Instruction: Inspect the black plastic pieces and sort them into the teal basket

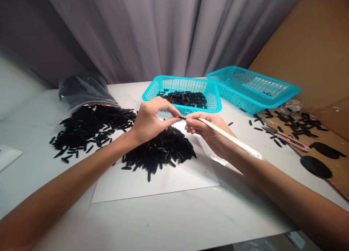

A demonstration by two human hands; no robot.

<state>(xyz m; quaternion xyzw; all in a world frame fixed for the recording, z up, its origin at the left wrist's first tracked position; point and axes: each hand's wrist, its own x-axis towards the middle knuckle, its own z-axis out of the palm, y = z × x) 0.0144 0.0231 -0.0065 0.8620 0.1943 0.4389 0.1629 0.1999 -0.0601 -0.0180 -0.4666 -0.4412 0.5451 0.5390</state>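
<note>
Our left hand [151,118] pinches a small black piece [181,117] above the pile [160,153]; our right hand [209,131] grips a slim white tool [229,135]. We should keep the pinch steady, tool pressure light.

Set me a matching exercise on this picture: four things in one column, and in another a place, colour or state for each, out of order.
Column one:
1. Right hand
2. Scissors
3. Middle basket
4. White sheet

Column two:
A. Bright blue, with black pieces inside
B. Under the front heap of black pieces
C. Closed round a long white stick
D. Pink-handled, lying at the right

Right pairs: 1-C, 2-D, 3-A, 4-B
</note>
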